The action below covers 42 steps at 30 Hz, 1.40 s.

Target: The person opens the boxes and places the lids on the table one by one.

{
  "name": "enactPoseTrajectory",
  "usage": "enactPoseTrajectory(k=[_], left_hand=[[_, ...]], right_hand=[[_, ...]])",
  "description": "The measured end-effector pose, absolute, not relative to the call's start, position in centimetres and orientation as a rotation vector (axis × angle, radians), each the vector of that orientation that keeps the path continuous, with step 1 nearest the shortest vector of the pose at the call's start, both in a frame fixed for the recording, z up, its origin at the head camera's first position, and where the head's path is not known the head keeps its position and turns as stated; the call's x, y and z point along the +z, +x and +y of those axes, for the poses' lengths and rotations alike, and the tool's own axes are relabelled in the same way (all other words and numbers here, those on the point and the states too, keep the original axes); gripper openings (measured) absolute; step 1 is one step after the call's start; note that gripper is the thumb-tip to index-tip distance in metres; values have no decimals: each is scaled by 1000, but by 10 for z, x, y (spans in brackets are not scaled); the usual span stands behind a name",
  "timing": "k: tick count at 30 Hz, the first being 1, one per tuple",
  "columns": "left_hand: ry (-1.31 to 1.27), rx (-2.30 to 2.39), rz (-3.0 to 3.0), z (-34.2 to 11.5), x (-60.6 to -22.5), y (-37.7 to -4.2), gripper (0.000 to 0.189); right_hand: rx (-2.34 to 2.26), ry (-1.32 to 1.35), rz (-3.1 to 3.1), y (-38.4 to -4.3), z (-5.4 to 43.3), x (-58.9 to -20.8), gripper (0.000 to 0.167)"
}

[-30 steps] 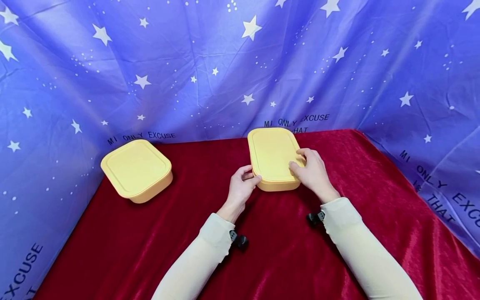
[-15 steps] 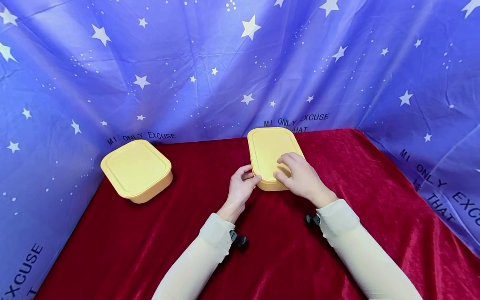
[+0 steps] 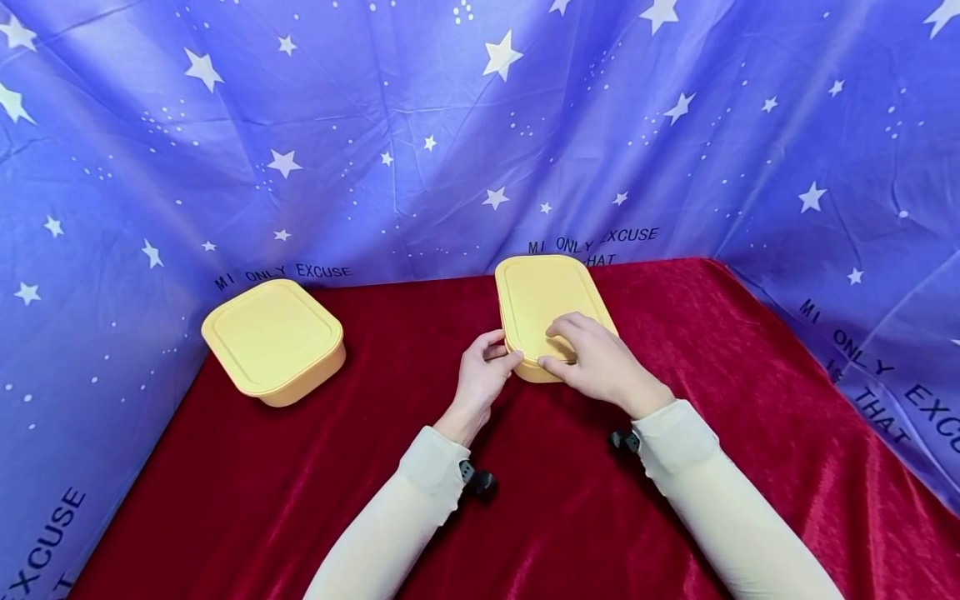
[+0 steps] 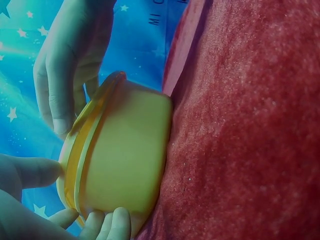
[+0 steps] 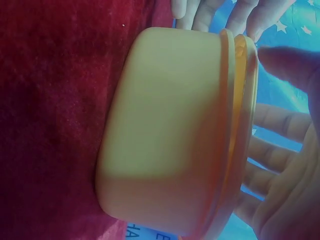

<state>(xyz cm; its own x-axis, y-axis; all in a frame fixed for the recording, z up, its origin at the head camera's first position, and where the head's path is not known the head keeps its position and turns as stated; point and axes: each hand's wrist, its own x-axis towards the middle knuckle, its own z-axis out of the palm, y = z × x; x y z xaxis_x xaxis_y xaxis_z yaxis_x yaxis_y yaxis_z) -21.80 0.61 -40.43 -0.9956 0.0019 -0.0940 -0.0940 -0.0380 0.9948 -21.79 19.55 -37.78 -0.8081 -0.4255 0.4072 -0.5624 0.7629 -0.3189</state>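
Note:
A yellow food container (image 3: 536,372) with a rounded lid (image 3: 543,292) stands on the red cloth at the back centre. My left hand (image 3: 486,379) holds its near left corner, thumb on the lid's edge and fingers against the side. Across the near right part of the lid lies my right hand (image 3: 600,362), its fingers spread over the top and its thumb by the near edge. From the right wrist, a thin gap shows between the lid's rim (image 5: 251,75) and the container's body (image 5: 165,110). The inside is hidden.
Another yellow lidded container (image 3: 273,337) sits at the back left of the red velvet cloth (image 3: 300,500). A purple-blue star-patterned curtain (image 3: 390,108) hangs behind the table and along both sides.
My right hand has slid left and nearer across the lid, from its right edge toward the near edge. The left hand and both containers have stayed in place.

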Motion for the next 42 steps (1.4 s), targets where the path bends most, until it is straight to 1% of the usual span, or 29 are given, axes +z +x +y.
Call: enactPoseTrajectory(k=[8,26,42], left_hand=[[-91,2233,2130,6,-404,-217,42],[-102,2246,2122,7,-403,-217,40],[-113,2238,2118,7,-403,-217,40]], right_hand=[[576,802,-2680,-217,194,-378,39],[497,861,-2662,-215,191,-376,27],[434,907,-2617,-213,188,-376,21]])
